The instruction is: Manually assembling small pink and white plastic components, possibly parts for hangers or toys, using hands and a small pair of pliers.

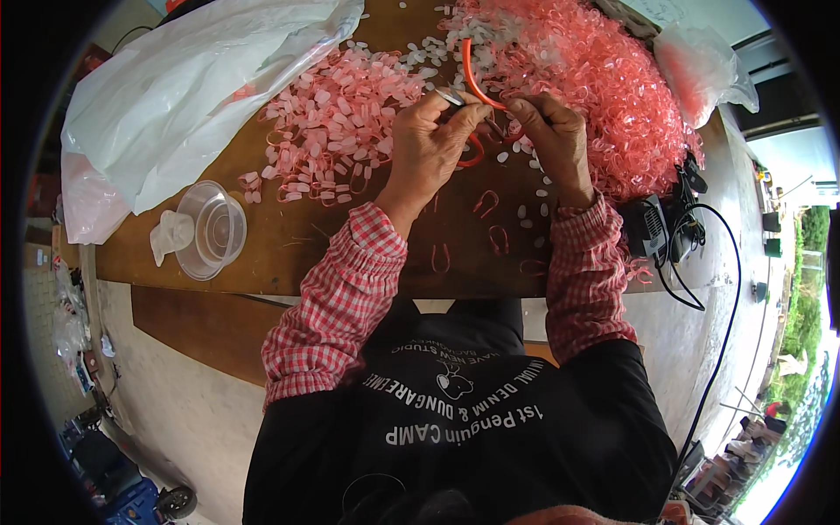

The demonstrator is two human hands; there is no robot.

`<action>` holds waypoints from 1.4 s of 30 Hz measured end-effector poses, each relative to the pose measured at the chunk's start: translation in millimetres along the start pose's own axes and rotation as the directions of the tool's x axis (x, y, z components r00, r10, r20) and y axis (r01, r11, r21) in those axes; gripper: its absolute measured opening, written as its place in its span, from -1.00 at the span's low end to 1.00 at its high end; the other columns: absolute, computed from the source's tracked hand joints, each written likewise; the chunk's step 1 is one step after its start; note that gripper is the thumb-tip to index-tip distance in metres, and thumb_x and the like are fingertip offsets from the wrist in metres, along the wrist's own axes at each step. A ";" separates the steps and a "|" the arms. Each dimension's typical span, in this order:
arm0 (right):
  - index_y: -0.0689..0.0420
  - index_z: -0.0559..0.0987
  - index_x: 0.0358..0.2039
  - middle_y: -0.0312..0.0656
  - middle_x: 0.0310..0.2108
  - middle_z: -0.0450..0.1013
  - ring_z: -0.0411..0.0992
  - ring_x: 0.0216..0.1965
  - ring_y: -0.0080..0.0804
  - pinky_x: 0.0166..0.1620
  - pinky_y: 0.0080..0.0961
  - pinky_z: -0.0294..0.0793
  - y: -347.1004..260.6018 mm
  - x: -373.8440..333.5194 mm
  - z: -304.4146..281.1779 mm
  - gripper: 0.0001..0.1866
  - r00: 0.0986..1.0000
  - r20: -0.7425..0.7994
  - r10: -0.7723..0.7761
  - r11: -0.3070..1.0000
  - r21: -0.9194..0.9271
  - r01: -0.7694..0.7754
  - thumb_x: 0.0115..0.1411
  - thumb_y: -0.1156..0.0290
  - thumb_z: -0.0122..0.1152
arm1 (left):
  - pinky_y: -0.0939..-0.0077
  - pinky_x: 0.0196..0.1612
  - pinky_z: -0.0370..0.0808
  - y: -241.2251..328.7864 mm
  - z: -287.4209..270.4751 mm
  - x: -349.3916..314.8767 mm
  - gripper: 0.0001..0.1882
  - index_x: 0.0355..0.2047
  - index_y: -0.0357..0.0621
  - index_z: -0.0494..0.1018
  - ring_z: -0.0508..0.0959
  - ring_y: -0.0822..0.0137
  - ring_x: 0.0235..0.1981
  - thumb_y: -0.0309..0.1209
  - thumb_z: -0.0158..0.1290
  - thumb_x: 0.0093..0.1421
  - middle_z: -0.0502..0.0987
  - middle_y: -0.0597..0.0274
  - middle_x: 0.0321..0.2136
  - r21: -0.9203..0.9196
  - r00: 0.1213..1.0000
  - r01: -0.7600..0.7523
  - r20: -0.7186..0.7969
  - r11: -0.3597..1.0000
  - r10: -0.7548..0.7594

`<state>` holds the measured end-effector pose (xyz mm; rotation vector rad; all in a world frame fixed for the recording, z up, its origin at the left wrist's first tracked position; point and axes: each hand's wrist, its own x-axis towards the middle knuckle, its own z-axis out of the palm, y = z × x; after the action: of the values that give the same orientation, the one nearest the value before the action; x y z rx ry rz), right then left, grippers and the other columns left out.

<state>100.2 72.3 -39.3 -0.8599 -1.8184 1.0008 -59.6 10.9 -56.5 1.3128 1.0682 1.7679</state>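
My left hand (429,144) is closed round a small hand tool with curved orange-red handles (470,74) and metal showing between the fingers. The tool's exact kind is partly hidden by my fingers. Close beside it, my right hand (556,140) pinches thumb and fingers together near the tool's metal part; what lies in that pinch is too small to make out. Several thin pink U-shaped loops (499,240) lie on the brown table below my hands. Small white oval pieces (522,212) are scattered beside the loops.
A pile of pink loops with pale oval tabs (328,114) lies left, a larger glossy pink heap (612,96) right. A white plastic sheet (192,105), a clear round tub (229,232), a clear bag (700,74) and a black corded device (643,226) surround my arms.
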 end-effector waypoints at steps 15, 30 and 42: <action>0.26 0.53 -0.37 -0.38 -0.68 0.33 0.22 -0.67 -0.72 -0.56 -0.74 0.21 16.4 -7.1 23.6 -0.77 0.960 0.007 0.280 0.929 0.251 -0.273 0.21 0.31 0.14 | 0.72 -0.55 0.49 10.5 -13.6 6.4 -0.88 -0.39 -0.26 0.48 0.56 0.51 -0.53 -0.45 0.10 0.16 0.53 0.28 -0.50 -0.172 0.959 0.238 -0.118 0.956 -0.260; 0.27 0.51 -0.36 -0.38 -0.63 0.32 0.23 -0.59 -0.69 -0.50 -0.73 0.20 -1.0 -4.8 12.1 -0.73 0.991 -0.056 0.122 0.960 0.259 -0.104 0.27 0.29 0.04 | 0.53 -0.41 0.57 13.1 -14.3 10.9 -0.82 -0.33 -0.25 0.48 0.61 0.27 -0.39 -0.37 0.11 0.16 0.56 0.14 -0.41 -0.482 0.932 0.291 -0.052 0.826 -0.358; 0.25 0.55 -0.31 -0.36 -0.55 0.44 0.26 -0.55 -0.72 -0.46 -0.76 0.25 -10.9 -8.9 16.7 -0.78 0.978 -0.056 0.203 0.918 0.358 -0.170 0.24 0.34 0.10 | 0.43 -0.32 0.56 2.6 -6.4 5.1 -0.83 -0.33 -0.21 0.50 0.60 0.27 -0.36 -0.37 0.14 0.13 0.56 0.22 -0.40 -0.618 0.887 0.328 -0.058 0.715 -0.458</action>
<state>86.7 55.1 -37.9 -0.8501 -1.4374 1.3378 -67.2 12.8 -53.0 0.4686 0.7245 1.7178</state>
